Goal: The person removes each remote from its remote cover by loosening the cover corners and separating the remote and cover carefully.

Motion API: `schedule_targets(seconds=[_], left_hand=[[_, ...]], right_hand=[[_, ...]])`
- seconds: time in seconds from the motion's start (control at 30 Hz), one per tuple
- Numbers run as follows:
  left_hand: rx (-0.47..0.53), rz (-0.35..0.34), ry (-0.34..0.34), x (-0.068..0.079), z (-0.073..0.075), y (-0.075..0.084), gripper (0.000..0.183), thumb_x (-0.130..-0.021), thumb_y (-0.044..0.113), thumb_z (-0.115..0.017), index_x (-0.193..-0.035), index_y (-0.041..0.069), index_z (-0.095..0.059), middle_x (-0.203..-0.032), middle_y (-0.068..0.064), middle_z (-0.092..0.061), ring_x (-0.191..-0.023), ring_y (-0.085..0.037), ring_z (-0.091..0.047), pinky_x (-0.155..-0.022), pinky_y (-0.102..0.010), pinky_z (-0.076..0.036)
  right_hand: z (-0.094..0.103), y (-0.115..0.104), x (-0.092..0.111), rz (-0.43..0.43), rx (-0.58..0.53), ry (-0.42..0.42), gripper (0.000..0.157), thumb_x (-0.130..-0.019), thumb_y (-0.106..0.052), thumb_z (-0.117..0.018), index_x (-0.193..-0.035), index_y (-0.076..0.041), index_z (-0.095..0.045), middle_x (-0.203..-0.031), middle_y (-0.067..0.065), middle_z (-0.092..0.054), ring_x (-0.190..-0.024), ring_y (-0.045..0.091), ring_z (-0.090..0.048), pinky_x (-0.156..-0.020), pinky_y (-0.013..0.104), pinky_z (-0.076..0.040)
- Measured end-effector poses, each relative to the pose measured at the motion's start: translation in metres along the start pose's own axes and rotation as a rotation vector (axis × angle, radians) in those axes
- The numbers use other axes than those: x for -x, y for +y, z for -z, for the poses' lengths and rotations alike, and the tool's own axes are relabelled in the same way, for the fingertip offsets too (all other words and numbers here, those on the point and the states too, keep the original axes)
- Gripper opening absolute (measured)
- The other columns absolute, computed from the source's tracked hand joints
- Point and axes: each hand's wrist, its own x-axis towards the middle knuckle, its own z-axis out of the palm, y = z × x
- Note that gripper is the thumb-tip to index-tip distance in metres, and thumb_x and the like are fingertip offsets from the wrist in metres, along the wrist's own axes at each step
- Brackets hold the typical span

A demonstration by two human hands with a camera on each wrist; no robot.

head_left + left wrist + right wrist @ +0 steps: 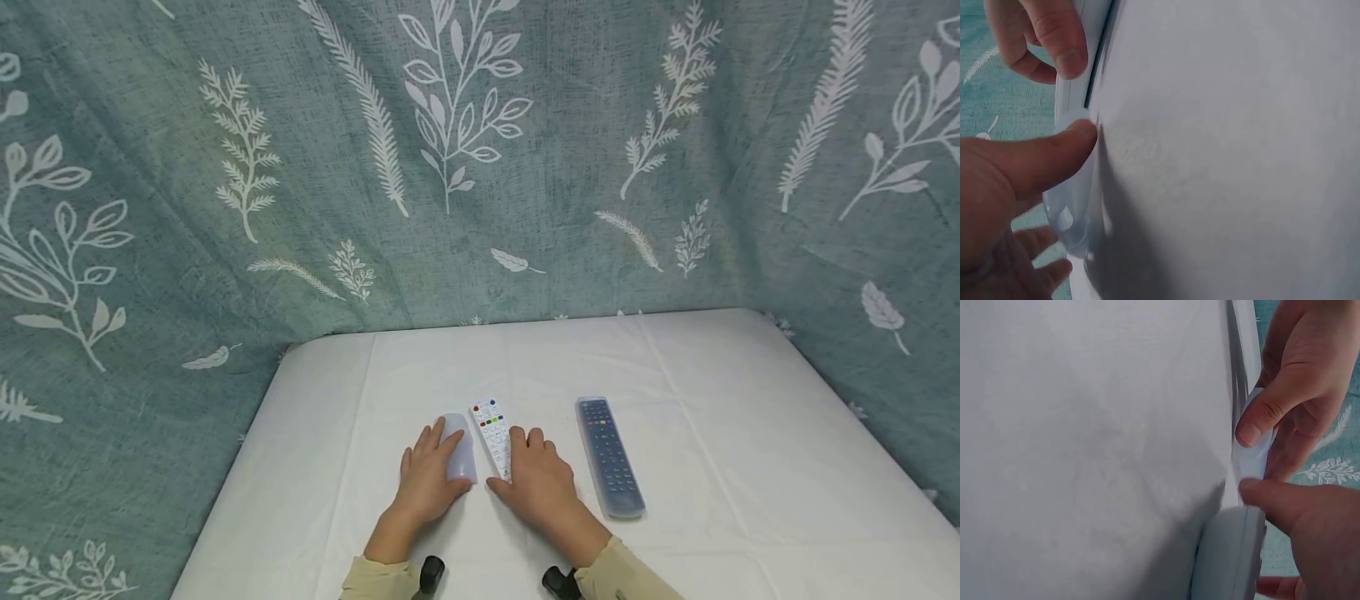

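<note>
My left hand [429, 477] holds a pale translucent remote cover [462, 454], its thumb at the near end and fingers over the top and far side. In the left wrist view the cover [1072, 209] sits between the thumb and fingers. Just to the right, my right hand [542, 485] grips a white remote control [492, 433] with coloured buttons, fingers along its right side and thumb by its near end. The remote lies beside the cover with a narrow gap between them. Its lower right part is hidden under the right hand.
A second, dark remote control [611, 458] in a clear cover lies to the right of my right hand. Everything lies on a white cloth-covered table [720, 400]. A green leaf-patterned curtain [555, 167] hangs behind and along the sides.
</note>
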Motion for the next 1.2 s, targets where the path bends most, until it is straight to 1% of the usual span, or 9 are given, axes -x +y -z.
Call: schedule_targets(seconds=[0.13, 0.27, 0.4, 0.5, 0.57, 0.73, 0.9, 0.97, 1.2], left_hand=[[0.03, -0.014, -0.023, 0.001, 0.002, 0.0, 0.075, -0.076, 0.02, -0.085, -0.143, 0.008, -0.052, -0.161, -0.022, -0.031, -0.148, -0.047, -0.028, -0.111, -0.075, -0.023], [0.037, -0.02, -0.03, 0.0, 0.002, -0.001, 0.076, -0.08, 0.026, -0.083, -0.145, 0.007, -0.049, -0.161, -0.023, -0.031, -0.147, -0.047, -0.028, -0.111, -0.075, -0.024], [0.025, -0.014, -0.012, -0.002, 0.003, -0.003, 0.075, -0.083, 0.034, -0.079, -0.146, 0.008, -0.048, -0.161, -0.023, -0.032, -0.147, -0.046, -0.029, -0.111, -0.074, -0.025], [0.002, -0.004, 0.005, -0.003, 0.003, -0.006, 0.075, -0.084, 0.037, -0.078, -0.147, 0.009, -0.048, -0.161, -0.021, -0.032, -0.147, -0.046, -0.03, -0.111, -0.075, -0.025], [-0.016, 0.005, 0.008, -0.005, 0.003, -0.007, 0.075, -0.084, 0.04, -0.077, -0.147, 0.011, -0.048, -0.161, -0.02, -0.032, -0.148, -0.045, -0.03, -0.111, -0.075, -0.025], [-0.048, -0.003, -0.007, -0.007, 0.003, -0.01, 0.075, -0.084, 0.041, -0.077, -0.148, 0.015, -0.049, -0.161, -0.02, -0.031, -0.147, -0.046, -0.03, -0.11, -0.076, -0.025], [-0.085, -0.009, -0.087, -0.006, 0.0, -0.01, 0.072, -0.086, 0.04, -0.075, -0.15, 0.022, -0.047, -0.165, -0.022, -0.021, -0.149, -0.048, -0.024, -0.112, -0.077, -0.02], [-0.112, -0.019, -0.104, -0.006, 0.0, -0.009, 0.07, -0.087, 0.039, -0.074, -0.15, 0.023, -0.046, -0.165, -0.023, -0.019, -0.15, -0.047, -0.023, -0.112, -0.077, -0.02], [-0.184, -0.029, -0.063, -0.012, 0.003, -0.009, 0.067, -0.087, 0.037, -0.075, -0.147, 0.022, -0.05, -0.163, -0.022, -0.024, -0.147, -0.047, -0.031, -0.11, -0.076, -0.026]], right_hand=[[0.005, 0.008, -0.001, 0.045, -0.068, -0.051, 0.081, -0.078, -0.053, -0.08, -0.137, -0.006, -0.05, -0.109, 0.014, -0.055, -0.083, 0.023, -0.057, -0.059, 0.038, -0.049], [0.014, 0.019, -0.005, 0.094, -0.129, -0.104, 0.078, -0.08, -0.051, -0.079, -0.14, -0.01, -0.051, -0.114, 0.011, -0.057, -0.085, 0.018, -0.056, -0.067, 0.038, -0.051], [0.024, 0.029, -0.009, 0.146, -0.137, -0.153, 0.079, -0.08, -0.05, -0.079, -0.144, -0.015, -0.05, -0.131, 0.01, -0.056, -0.107, 0.024, -0.059, -0.085, 0.045, -0.054], [0.028, 0.035, -0.012, 0.2, -0.114, -0.181, 0.082, -0.08, -0.049, -0.08, -0.147, -0.017, -0.048, -0.145, 0.009, -0.051, -0.126, 0.03, -0.054, -0.099, 0.05, -0.051], [0.029, 0.039, -0.014, 0.242, -0.1, -0.198, 0.083, -0.079, -0.048, -0.08, -0.149, -0.018, -0.047, -0.151, 0.008, -0.047, -0.131, 0.033, -0.051, -0.103, 0.052, -0.048], [0.029, 0.043, -0.016, 0.31, -0.073, -0.232, 0.082, -0.081, -0.05, -0.078, -0.15, -0.02, -0.046, -0.157, 0.008, -0.043, -0.137, 0.037, -0.047, -0.106, 0.057, -0.044], [0.026, 0.04, -0.018, 0.311, -0.066, -0.233, 0.081, -0.083, -0.053, -0.074, -0.15, -0.018, -0.045, -0.157, 0.009, -0.044, -0.139, 0.038, -0.045, -0.108, 0.058, -0.042], [0.025, 0.037, -0.018, 0.303, -0.064, -0.224, 0.081, -0.083, -0.054, -0.074, -0.15, -0.017, -0.045, -0.156, 0.01, -0.044, -0.139, 0.037, -0.046, -0.108, 0.058, -0.042], [0.021, 0.029, -0.02, 0.273, -0.029, -0.179, 0.081, -0.084, -0.056, -0.072, -0.149, -0.015, -0.047, -0.155, 0.012, -0.045, -0.138, 0.036, -0.047, -0.109, 0.054, -0.043]])
